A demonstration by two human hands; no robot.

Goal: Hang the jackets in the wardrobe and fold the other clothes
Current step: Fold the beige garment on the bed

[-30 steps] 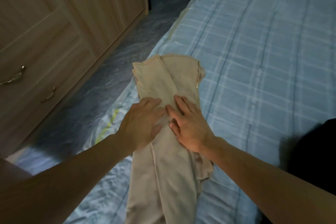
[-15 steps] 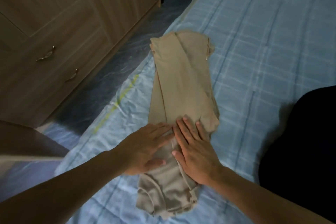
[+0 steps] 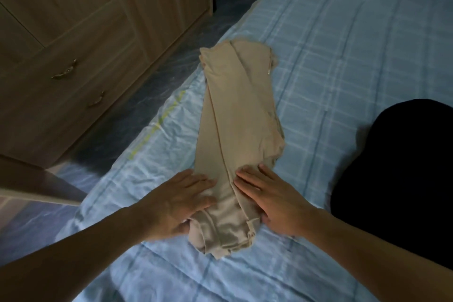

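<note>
A beige garment (image 3: 240, 115), folded lengthwise into a long strip, lies on the blue checked bedspread (image 3: 343, 44) near the bed's left edge. My left hand (image 3: 179, 201) rests on the strip's near left side with its fingers straight and its thumb at the near edge of the cloth. On the near right side my right hand (image 3: 269, 198) presses flat, fingers straight. A band of cloth shows between the two hands. The strip's near end is bunched just below them.
A dark garment (image 3: 404, 167) lies on the bed at the right. The wooden wardrobe (image 3: 73, 32) with drawer handles stands at the left across a strip of floor. A wooden edge (image 3: 36, 186) juts in at the lower left.
Both hands have slid along the garment from its middle down to its near end and have parted a little. The view has shifted so the whole strip shows.
</note>
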